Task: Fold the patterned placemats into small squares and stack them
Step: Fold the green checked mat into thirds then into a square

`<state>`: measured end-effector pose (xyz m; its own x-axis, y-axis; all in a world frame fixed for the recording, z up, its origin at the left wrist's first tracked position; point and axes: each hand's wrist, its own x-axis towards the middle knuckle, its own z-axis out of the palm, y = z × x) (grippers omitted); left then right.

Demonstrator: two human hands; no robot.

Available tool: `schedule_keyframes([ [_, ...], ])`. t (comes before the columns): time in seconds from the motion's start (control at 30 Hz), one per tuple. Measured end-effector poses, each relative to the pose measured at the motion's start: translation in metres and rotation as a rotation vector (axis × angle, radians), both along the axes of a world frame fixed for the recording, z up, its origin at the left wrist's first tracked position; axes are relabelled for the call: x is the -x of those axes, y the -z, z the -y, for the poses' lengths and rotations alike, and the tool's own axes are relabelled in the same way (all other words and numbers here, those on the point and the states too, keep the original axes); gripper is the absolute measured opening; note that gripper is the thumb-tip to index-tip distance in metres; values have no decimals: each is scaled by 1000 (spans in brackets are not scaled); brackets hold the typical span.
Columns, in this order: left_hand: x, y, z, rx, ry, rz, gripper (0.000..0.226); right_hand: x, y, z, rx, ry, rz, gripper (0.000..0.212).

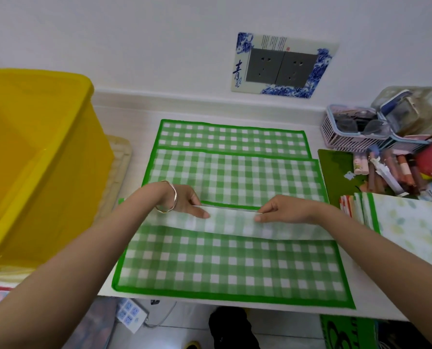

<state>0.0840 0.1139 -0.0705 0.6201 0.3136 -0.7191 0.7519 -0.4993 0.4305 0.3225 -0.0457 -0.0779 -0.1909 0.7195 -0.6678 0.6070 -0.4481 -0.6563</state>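
A green-and-white checked placemat (230, 268) lies nearest me on the white table, with its far edge turned back toward me so the pale underside shows. My left hand (187, 201) pinches that turned edge on the left, and my right hand (280, 210) pinches it on the right. Two more green checked placemats (235, 172) lie flat behind it, overlapping each other. At the right sits a stack of folded placemats (396, 222) with a pale leaf-patterned one on top.
A big yellow plastic bin (33, 159) stands at the left on a woven mat. At the back right are a pink basket (353, 132), jars and tubes (398, 170). Below the table's front edge lies a power strip (132, 314) on the floor.
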Motion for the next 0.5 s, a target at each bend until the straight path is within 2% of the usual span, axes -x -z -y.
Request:
schedule_keyframes([
  [0.1,-6,-10,-18,-21,33,-33,46,-11,-14,-17,51,-49,-41,25],
  [0.2,-13,-12,-31,-105,-66,115,44,-18,-20,-38,-37,-5,61,27],
  [0.27,-20,-12,-34,-264,-131,234,33,-23,-22,-54,-147,36,152,24],
  [0.3,-23,-11,-34,-405,-140,275,31,-26,-21,-62,-202,55,184,21],
  [0.37,-28,-4,-31,-682,-159,366,36,-31,-16,-77,-287,100,226,16],
  [0.43,-33,9,-24,-774,-214,493,42,-36,-6,-89,-347,157,269,14],
  [0.5,-39,24,-13,-755,-234,569,42,-40,6,-99,-388,193,331,16],
])
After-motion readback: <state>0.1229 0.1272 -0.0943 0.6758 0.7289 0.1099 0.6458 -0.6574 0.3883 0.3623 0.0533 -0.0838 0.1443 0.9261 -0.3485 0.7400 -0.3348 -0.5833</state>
